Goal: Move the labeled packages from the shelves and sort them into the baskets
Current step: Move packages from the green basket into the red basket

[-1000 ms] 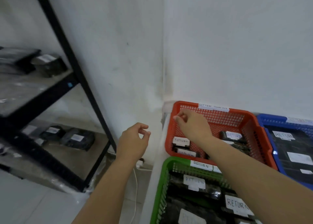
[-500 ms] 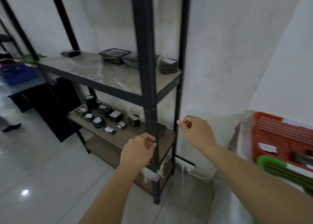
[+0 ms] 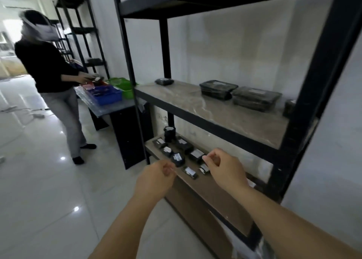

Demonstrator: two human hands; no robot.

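So both bare hands are up in front of the black metal shelving unit with marble-look boards [image 3: 215,109]; the left hand [image 3: 156,177] sits around 6 o'clock in the head view, fingers curled in with thumb and fingertips pressed together, nothing visible in it; the right hand [image 3: 225,168] is just to its 3 o'clock, also loosely curled, thumb tip meeting the forefinger, and as far as I can make out it's empty too, though the blur makes that a bit iffy.

The stuff to sort is still on the shelves; on the lower wooden-brown shelf board [image 3: 211,192] there's a cluster of small black wrapped packages with white labels [image 3: 195,154], sitting at about 12 o'clock from the left hand and partly behind the right hand's fingers; a black cylinder-shaped package [image 3: 169,134] stands upright at the far back end of that cluster. On the middle board, two flat black lidded plastic trays [image 3: 218,89] lie side by side toward 1 o'clock, touching or nearly so; a smaller black flat packet [image 3: 164,81] lies well apart from them near the back post.

Off at 10 o'clock a second person in a black top and grey trousers [image 3: 51,78] stands at a low table [image 3: 109,108] holding a blue plastic basket [image 3: 104,95] and a green plastic basket [image 3: 122,85] right beside it.
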